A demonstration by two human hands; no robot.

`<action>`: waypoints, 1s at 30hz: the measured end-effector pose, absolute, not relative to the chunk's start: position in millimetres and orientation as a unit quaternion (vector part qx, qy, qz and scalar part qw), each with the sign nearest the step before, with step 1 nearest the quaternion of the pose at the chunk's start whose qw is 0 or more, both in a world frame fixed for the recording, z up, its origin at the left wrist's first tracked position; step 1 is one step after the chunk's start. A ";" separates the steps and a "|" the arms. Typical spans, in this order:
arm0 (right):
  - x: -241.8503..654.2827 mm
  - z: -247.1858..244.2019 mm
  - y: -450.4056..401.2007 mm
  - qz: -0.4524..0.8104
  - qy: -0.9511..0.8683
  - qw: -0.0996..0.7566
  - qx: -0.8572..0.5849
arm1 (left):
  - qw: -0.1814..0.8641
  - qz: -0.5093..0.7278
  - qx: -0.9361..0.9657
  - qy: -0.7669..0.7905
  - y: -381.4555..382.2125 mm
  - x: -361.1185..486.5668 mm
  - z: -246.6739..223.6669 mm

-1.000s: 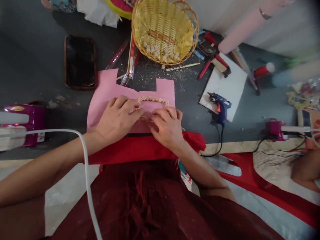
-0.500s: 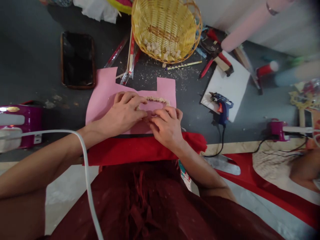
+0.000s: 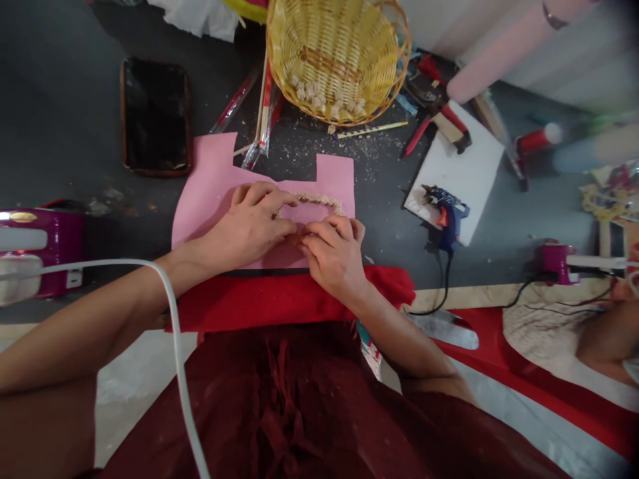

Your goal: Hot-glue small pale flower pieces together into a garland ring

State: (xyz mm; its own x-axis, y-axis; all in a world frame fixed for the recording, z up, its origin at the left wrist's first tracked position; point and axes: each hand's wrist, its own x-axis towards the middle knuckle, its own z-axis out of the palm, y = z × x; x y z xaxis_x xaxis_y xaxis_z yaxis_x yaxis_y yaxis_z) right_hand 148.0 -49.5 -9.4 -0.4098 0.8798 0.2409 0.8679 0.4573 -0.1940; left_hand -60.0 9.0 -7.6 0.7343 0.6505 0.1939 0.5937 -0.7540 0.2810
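Note:
A ring of small beige crumbly pieces [image 3: 319, 199] lies over a pink sheet [image 3: 210, 166] at the table's front edge. My left hand [image 3: 257, 219] rests on the ring's left side, fingers bent and closed on its edge. At the near right side, my right hand [image 3: 337, 249] has its fingertips pinched on the same ring. The fingertips of both hands almost meet at the near edge, and they hide that part of the ring. A folded red cloth [image 3: 239, 303] lies just below the wrists.
A wicker basket [image 3: 344, 40] holding pale bits stands behind the sheet. A phone [image 3: 156, 120] lies at left. At right a blue glue gun [image 3: 449, 216] rests on a white board [image 3: 479, 159], near pliers [image 3: 417, 136]. A white cable [image 3: 174, 332] crosses my left forearm. Another person's arm [image 3: 606, 339] shows at right.
The view has shifted very slightly. Both hands keep nearly the same place on the ring, with only small finger movement.

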 end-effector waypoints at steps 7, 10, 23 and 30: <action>148.2 -7.4 -49.7 0.009 -0.841 0.168 -0.514 | 0.096 0.136 0.927 0.337 9.0 -60.5 -6.1; 149.7 -9.0 -50.0 0.007 -0.835 0.167 -0.525 | 0.100 0.130 0.927 0.337 9.0 -60.9 -6.7; 148.5 -7.5 -47.9 0.031 -0.839 0.153 -0.522 | 0.083 0.141 0.929 0.331 9.4 -61.5 -10.5; 149.6 -9.1 -44.9 0.047 -0.843 0.163 -0.511 | 0.086 0.150 0.927 0.334 9.4 -60.7 -11.0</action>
